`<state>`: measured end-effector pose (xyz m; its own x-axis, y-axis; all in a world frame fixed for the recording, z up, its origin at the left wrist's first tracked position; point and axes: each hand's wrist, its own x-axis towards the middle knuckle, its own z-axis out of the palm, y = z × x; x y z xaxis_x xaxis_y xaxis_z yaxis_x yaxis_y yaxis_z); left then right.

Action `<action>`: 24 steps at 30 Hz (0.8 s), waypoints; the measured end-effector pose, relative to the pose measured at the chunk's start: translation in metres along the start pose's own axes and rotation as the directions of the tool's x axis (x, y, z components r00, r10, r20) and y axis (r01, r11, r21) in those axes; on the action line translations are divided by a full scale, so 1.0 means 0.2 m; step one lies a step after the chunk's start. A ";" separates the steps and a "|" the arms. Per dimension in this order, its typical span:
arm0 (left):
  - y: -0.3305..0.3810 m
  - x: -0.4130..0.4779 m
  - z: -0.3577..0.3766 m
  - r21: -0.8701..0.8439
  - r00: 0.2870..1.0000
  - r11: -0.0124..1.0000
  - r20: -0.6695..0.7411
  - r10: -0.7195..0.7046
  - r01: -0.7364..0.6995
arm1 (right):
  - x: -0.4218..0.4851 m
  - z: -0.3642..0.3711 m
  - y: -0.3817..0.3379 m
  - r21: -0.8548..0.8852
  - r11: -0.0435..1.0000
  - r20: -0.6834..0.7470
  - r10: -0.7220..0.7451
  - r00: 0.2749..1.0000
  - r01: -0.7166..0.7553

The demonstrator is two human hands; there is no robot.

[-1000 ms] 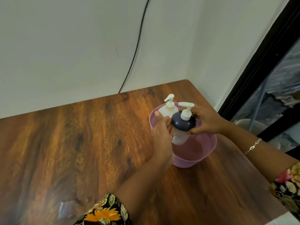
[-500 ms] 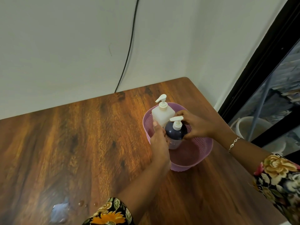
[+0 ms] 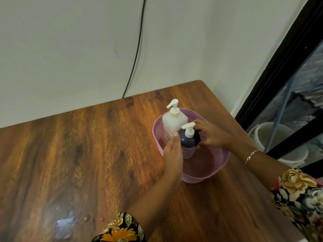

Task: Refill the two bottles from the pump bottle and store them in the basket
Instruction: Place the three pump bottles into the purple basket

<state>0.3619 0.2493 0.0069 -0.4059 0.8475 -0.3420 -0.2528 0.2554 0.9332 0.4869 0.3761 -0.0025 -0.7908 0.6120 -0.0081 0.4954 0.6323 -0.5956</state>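
Over the table [image 3: 87,154], the likely slippery dark bottle [image 3: 189,142] is gripped at its shoulder by the right hand [image 3: 212,135], the left hand [image 3: 172,152] hold being unclear.

Left hand [image 3: 172,152] and forearm are bare up to the left sleeve [image 3: 120,229], black cloth printed with an orange sunflower, yellow roses and green-white leaves. The right sleeve [image 3: 300,194] has the same black ground with big yellow roses, a pink bloom and pale grey flowers. Behind the right hand [image 3: 212,135], a thin silver chain bracelet [image 3: 251,154] circles the wrist
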 end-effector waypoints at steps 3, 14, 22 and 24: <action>-0.02 0.00 -0.02 0.273 0.978 0.941 0.117 0.174 -0.200 | -0.02 0.02 -0.01 -0.005 1.000 -0.060 -0.019 0.998 0.019; -0.13 0.02 -0.22 0.801 0.692 -0.045 0.542 0.476 -0.597 | -0.26 0.05 -0.22 -0.546 0.794 -0.377 0.053 0.925 -0.268; -0.12 -0.04 -0.57 0.813 0.659 -0.207 0.567 0.494 -0.544 | -0.17 0.35 -0.56 -0.377 0.921 -0.597 -0.163 0.785 -0.095; -0.11 -0.06 -0.67 0.832 0.670 -0.221 0.544 0.505 -0.509 | -0.14 0.42 -0.63 -0.395 0.914 -0.584 -0.173 0.793 -0.092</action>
<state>0.2542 0.1700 -0.0247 0.0778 0.9499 0.3026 0.9932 -0.1004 0.0596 0.4159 0.2392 0.0054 -0.5030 0.6534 0.5658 0.6673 0.7096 -0.2263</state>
